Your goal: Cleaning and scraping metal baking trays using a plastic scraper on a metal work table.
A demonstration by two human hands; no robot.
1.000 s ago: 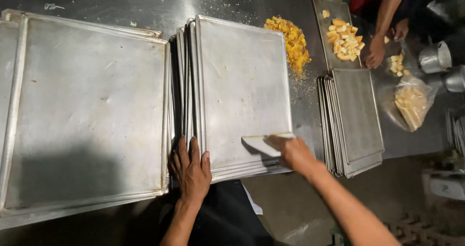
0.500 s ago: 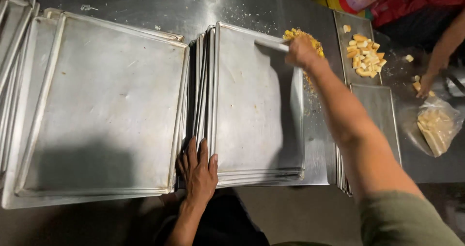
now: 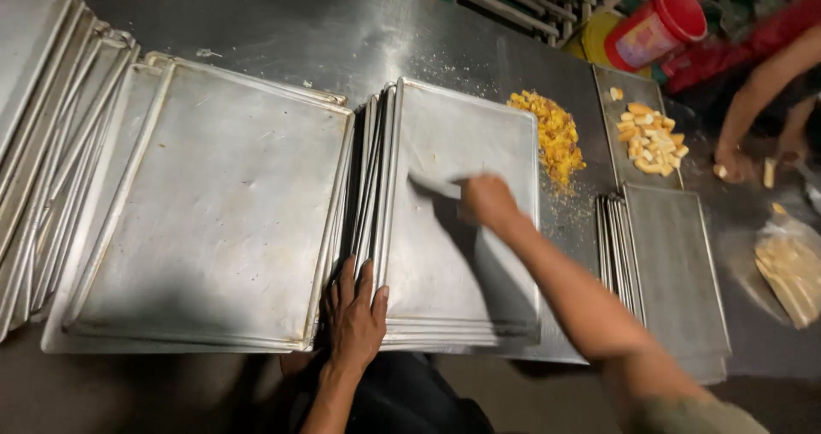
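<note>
A: Two hands at work, both on the middle stack of metal trays (image 3: 466,254). Nearest: left hand (image 3: 355,318), palm down, fingers spread and flat on the near left corner of that stack, gripping nothing, just pressing.

B: And the right hand (image 3: 487,201)?

A: Further in, over the top tray's middle. Fingers curled closed round a flat scraper (image 3: 434,186), its blade lying on the tray surface. Hand is blurred, so how each finger sits I cannot tell.

B: Where does the stack sit?

A: On the steel table (image 3: 342,32), near edge, just beside a larger stack of trays (image 3: 214,203) to its left, the two touching or close to it. More trays fan out at the far left (image 3: 43,143).

B: Right side?

A: Smaller stack of dark trays (image 3: 671,263), near the scraped stack but apart. Beyond the top tray's far right corner, a heap of yellow crumbs (image 3: 552,135) on the table. Further right, a tray with pale food pieces (image 3: 650,135). Far corner: another person's hand (image 3: 731,160) by a clear bag (image 3: 791,267), and a red-lidded tub (image 3: 654,28) behind
</note>
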